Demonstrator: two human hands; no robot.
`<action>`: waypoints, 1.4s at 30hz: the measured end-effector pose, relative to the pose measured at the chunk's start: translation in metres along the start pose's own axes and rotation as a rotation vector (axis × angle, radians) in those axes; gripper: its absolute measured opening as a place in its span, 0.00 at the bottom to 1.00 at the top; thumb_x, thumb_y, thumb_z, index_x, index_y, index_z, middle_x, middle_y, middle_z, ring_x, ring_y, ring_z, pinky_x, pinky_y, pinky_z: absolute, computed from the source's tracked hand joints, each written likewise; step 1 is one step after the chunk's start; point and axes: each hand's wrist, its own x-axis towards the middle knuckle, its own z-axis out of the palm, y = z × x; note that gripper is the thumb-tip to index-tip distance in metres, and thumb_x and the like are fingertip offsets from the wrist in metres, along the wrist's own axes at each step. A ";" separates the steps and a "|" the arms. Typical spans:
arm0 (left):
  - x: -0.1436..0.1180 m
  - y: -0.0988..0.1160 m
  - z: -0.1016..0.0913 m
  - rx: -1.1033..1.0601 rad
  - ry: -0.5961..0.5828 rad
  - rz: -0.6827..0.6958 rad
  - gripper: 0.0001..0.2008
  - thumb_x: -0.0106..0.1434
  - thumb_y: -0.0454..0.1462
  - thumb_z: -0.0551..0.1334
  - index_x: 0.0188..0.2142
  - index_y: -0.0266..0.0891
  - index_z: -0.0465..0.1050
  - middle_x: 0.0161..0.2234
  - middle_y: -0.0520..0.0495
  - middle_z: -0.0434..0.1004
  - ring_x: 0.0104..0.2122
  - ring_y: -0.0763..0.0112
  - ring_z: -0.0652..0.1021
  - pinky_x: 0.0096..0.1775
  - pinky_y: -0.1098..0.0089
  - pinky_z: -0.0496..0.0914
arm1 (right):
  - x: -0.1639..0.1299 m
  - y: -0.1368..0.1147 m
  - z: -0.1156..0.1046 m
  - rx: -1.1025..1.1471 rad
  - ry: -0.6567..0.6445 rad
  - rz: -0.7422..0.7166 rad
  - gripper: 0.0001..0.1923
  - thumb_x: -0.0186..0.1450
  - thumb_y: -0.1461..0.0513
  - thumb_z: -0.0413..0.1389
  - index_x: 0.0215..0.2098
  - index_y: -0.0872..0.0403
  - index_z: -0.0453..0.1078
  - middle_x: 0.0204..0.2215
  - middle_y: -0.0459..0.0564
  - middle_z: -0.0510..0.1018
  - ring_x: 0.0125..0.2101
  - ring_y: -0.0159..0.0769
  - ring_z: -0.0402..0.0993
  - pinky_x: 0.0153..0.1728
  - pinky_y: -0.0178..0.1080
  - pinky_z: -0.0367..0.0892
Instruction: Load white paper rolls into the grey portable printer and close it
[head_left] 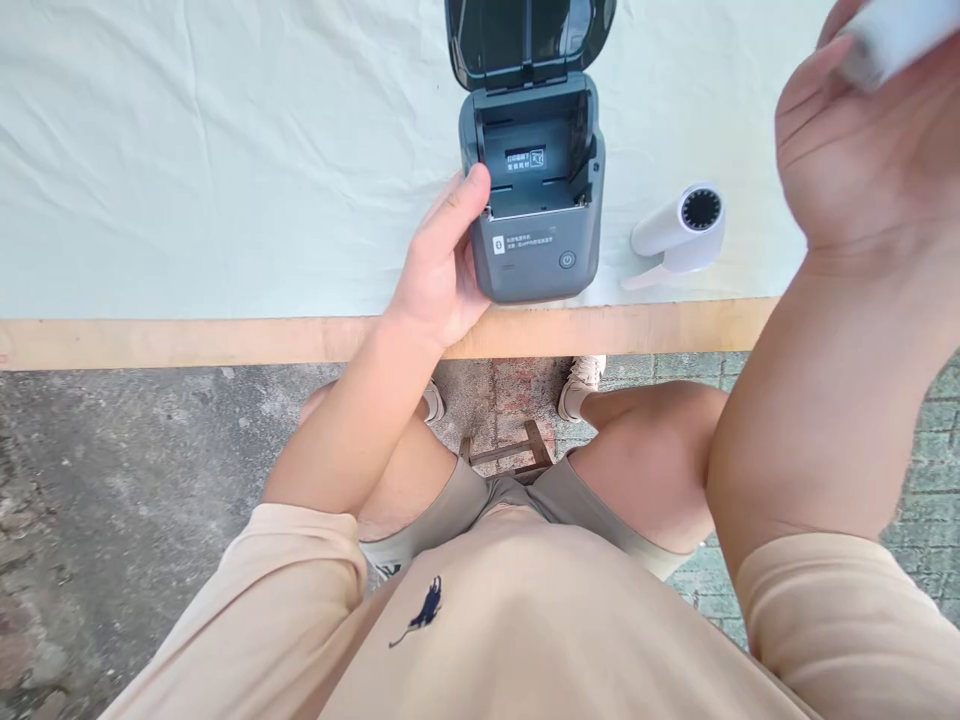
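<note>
A dark grey label printer sits near the table's front edge, its tinted lid swung up and its paper bay exposed. My left hand grips the printer's left side, with the thumb on the bay's rim. At the upper right, partly out of view, my right hand is raised with a white cylindrical roll in its fingers. Motion blurs the roll's end. A white label roll with a dark core end lies to the right of the printer, a strip hanging loose from it.
A pale, wrinkled cloth covers the table, whose bare wooden edge runs along the front. Below are my bare knees, a wooden stool and a paved floor.
</note>
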 end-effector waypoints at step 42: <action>-0.001 -0.001 0.003 0.035 0.015 0.000 0.15 0.66 0.44 0.52 0.41 0.43 0.74 0.48 0.50 0.76 0.56 0.60 0.72 0.50 0.65 0.75 | -0.051 -0.021 0.052 0.001 -0.021 0.262 0.17 0.59 0.58 0.48 0.47 0.44 0.59 0.48 0.49 0.69 0.48 0.44 0.68 0.38 0.47 0.68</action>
